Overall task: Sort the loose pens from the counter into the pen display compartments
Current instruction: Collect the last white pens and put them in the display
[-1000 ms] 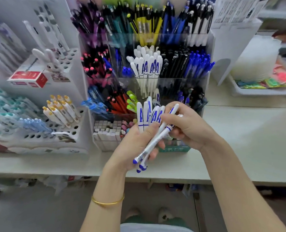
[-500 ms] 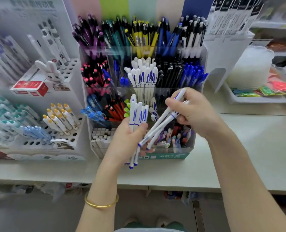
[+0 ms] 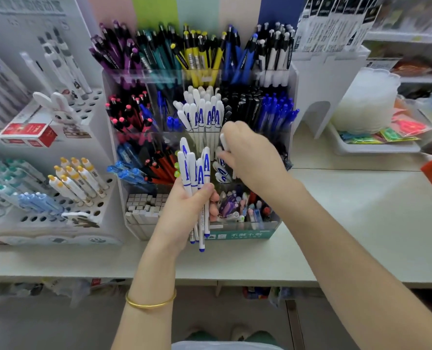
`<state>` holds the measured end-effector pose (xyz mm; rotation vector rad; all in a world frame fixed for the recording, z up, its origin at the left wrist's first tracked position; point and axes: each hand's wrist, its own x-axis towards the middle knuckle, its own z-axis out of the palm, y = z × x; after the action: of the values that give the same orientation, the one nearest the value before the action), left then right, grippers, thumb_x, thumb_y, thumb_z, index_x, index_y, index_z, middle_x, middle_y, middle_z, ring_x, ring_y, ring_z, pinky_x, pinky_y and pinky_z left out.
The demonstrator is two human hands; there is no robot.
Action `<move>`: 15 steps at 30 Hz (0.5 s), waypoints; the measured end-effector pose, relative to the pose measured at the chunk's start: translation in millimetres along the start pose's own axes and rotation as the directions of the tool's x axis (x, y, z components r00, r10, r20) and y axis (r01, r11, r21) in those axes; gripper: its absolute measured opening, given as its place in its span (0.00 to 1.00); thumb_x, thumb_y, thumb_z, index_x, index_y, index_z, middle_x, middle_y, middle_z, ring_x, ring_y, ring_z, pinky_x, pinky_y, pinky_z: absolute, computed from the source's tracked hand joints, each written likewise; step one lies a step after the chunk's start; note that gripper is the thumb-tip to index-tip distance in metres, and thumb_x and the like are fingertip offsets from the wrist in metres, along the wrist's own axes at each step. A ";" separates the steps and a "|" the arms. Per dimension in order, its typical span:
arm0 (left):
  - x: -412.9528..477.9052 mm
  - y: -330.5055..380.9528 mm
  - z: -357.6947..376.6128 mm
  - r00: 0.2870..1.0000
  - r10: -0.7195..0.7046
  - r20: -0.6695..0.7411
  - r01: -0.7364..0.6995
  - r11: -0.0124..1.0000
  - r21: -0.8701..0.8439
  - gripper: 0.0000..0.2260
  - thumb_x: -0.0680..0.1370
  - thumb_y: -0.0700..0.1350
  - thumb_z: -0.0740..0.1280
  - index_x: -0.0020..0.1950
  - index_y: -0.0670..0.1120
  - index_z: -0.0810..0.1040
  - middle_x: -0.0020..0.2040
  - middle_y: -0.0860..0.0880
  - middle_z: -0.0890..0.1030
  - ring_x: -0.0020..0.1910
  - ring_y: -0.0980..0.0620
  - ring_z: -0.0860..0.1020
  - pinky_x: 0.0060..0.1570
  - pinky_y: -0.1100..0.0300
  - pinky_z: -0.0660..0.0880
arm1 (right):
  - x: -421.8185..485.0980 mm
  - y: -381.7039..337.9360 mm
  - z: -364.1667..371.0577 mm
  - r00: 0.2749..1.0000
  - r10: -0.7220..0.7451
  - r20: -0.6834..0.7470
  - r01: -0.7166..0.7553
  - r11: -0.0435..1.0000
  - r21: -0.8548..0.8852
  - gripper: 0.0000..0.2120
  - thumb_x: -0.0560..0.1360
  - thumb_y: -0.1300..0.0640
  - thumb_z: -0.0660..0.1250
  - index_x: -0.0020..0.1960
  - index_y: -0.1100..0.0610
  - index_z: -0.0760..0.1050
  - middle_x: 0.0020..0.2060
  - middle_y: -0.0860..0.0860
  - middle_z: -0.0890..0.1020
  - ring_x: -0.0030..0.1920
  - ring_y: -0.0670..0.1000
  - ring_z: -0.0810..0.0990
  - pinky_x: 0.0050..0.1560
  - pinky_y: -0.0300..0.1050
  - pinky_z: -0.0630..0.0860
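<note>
Bundle of white-and-blue pens (image 3: 196, 173) clasped upright in left grip (image 3: 184, 213), fingers curled round the barrels. Blue tips pointing down over the surface (image 3: 349, 223), just in front of the pen display (image 3: 292, 92). Caps fanned out above the thumb, level with the display's lower pen tier. Gold bangle (image 3: 150, 300) round the left wrist.

Right grip (image 3: 251, 157) reaching into the display just right of the bundle, fingers curled and pinching a white pen (image 3: 223, 141). Blurred there, so number of pens in that grip not clear. Just below those fingers, matching pens (image 3: 221, 173) lying tilted in a lower compartment. Directly behind, middle-tier compartment packed with the same white pens (image 3: 205, 112), caps up.

Display standing at the back of the surface, about centre, stepped in tiers:
- purple, teal, yellow, blue and black-and-white pens along the top
- pink-topped, black and blue ones beside the white in the middle
- white erasers (image 3: 144, 204) in the front left compartment

Toward the left edge of the surface, white peg-hole rack (image 3: 96, 213) with yellow-capped pens (image 3: 78, 178), rabbit figure (image 3: 58, 107) and red-and-white box (image 3: 30, 133). Toward the back right corner, white tray (image 3: 376, 149) holding coloured packets (image 3: 386, 135).
</note>
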<state>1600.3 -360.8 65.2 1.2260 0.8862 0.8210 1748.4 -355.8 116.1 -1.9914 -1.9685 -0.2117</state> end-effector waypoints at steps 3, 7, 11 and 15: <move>-1.3 -0.4 -1.6 1.000 -0.010 -0.014 0.010 0.999 -0.044 0.03 0.81 0.38 0.61 0.51 0.44 0.73 0.35 0.49 0.79 0.32 0.52 0.77 0.33 0.56 0.76 | 3.2 -2.2 15.0 0.992 0.041 0.121 -0.032 0.997 -0.074 0.17 0.76 0.58 0.68 0.60 0.59 0.64 0.48 0.55 0.76 0.42 0.58 0.80 0.35 0.50 0.75; -2.2 1.3 -4.8 0.999 -0.037 -0.010 0.036 0.993 -0.108 0.05 0.81 0.37 0.61 0.56 0.43 0.73 0.37 0.48 0.81 0.32 0.53 0.79 0.33 0.60 0.77 | 5.3 1.4 25.2 0.962 0.103 0.252 -0.088 0.994 -0.067 0.17 0.75 0.64 0.67 0.60 0.60 0.63 0.41 0.55 0.75 0.39 0.58 0.75 0.34 0.49 0.70; -2.3 0.4 -5.1 0.998 -0.058 0.025 0.061 0.986 -0.158 0.07 0.81 0.38 0.62 0.57 0.42 0.74 0.37 0.47 0.82 0.32 0.53 0.80 0.32 0.61 0.78 | 4.9 3.4 19.3 0.942 0.140 0.304 -0.138 0.990 -0.028 0.10 0.77 0.64 0.65 0.56 0.61 0.67 0.47 0.58 0.78 0.40 0.55 0.72 0.36 0.48 0.70; -0.6 -1.0 -4.5 0.996 -0.054 0.070 0.066 0.982 -0.179 0.07 0.80 0.40 0.62 0.57 0.41 0.75 0.37 0.47 0.83 0.31 0.53 0.80 0.31 0.63 0.77 | -4.7 9.6 -7.9 0.982 0.171 0.080 -0.188 0.928 0.321 0.11 0.78 0.65 0.61 0.60 0.60 0.72 0.50 0.55 0.78 0.49 0.55 0.78 0.49 0.52 0.77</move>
<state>1596.0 -359.6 63.8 1.0558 0.7745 0.7911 1758.7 -362.7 120.7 -1.9528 -1.7026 0.2014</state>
